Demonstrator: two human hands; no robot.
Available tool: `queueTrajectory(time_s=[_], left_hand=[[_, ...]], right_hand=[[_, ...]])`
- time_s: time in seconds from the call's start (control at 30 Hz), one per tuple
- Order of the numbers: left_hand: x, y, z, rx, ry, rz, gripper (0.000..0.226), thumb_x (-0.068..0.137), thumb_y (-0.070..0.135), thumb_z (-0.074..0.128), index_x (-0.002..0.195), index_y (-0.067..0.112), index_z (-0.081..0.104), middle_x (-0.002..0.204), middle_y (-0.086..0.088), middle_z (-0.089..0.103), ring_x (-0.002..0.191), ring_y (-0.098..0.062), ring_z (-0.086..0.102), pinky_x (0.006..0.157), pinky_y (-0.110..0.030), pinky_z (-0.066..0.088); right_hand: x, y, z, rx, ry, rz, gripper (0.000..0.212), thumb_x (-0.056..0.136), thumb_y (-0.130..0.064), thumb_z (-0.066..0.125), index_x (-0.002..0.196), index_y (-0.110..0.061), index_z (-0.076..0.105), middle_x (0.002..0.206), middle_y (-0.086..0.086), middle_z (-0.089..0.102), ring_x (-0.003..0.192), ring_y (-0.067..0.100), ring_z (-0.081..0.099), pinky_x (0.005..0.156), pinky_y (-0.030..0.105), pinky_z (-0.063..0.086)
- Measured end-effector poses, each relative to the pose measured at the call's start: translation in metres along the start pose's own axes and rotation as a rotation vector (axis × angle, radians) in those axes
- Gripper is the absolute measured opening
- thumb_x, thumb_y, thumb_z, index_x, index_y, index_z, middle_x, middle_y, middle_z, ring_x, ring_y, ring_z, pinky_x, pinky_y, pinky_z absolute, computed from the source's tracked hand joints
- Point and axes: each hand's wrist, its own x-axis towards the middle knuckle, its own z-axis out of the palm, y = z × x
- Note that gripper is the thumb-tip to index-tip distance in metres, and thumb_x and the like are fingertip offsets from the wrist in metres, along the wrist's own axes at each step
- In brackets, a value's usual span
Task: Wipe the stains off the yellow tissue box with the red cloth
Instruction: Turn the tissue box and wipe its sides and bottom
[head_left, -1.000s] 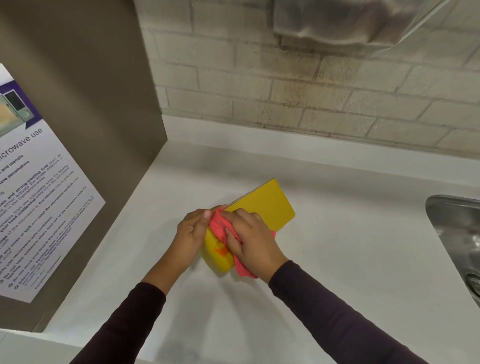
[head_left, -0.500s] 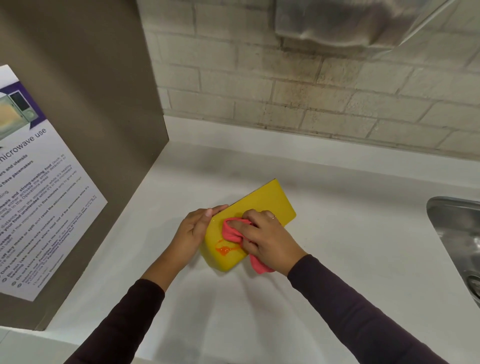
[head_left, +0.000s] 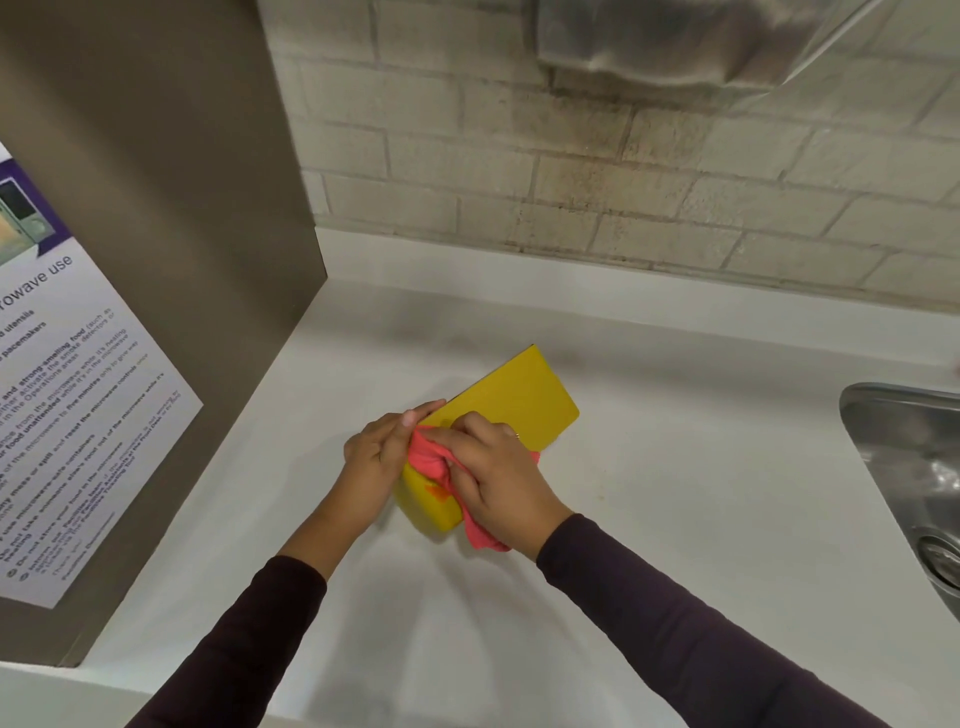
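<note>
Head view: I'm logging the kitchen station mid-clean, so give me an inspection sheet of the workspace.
Surface: white counter, no spills seen.
Job's things: yellow tissue box lies on the counter; orange stain remains at its near end; red cloth pressed onto it.
Clutter: nothing seen.
Grippers: left hand steadies the box's near end; right hand grips the cloth.
Cables: nothing seen.
Surroundings: steel sink at right, brick wall behind, brown panel with microwave notice at left.
</note>
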Motion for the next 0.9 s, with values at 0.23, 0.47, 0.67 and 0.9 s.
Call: queueTrajectory(time_s=[0.23,0.47,0.67,0.9], left_hand=[[0.004,0.000,-0.006,-0.011,-0.031,-0.056,0.037,0.095,0.051,0.031,0.114,0.043,0.062,0.120,0.006,0.065,0.120,-0.011,0.054,0.110,-0.042,0.035],[0.005,0.003,-0.008,-0.014,-0.034,-0.083,0.037,0.095,0.052,0.030,0.112,0.046,0.062,0.121,0.006,0.065,0.120,-0.013,0.054,0.108,-0.044,0.037],[0.005,0.004,-0.008,-0.012,-0.029,-0.091,0.038,0.093,0.054,0.030,0.114,0.044,0.061,0.124,0.006,0.063,0.121,-0.015,0.053,0.108,-0.045,0.037],[0.002,0.005,-0.004,0.010,-0.025,-0.090,0.037,0.097,0.048,0.026,0.115,0.045,0.059,0.126,0.002,0.061,0.123,-0.017,0.051,0.109,-0.046,0.036]], right_hand=[[0.001,0.001,-0.006,-0.067,-0.150,-0.106,0.031,0.088,-0.012,0.052,0.117,-0.010,0.063,0.087,0.012,0.058,0.079,0.026,0.056,0.073,0.033,0.036],[-0.001,0.008,-0.009,-0.100,-0.199,-0.165,0.027,0.085,-0.012,0.063,0.112,-0.013,0.067,0.084,0.010,0.058,0.075,0.024,0.055,0.073,0.037,0.040],[-0.009,0.009,-0.013,-0.101,-0.240,-0.158,0.028,0.092,-0.025,0.050,0.112,-0.016,0.067,0.084,0.009,0.057,0.075,0.023,0.053,0.076,0.033,0.037],[-0.025,0.008,-0.021,-0.083,-0.314,-0.142,0.033,0.095,-0.030,0.042,0.112,-0.016,0.066,0.083,0.009,0.055,0.075,0.024,0.053,0.077,0.031,0.033]])
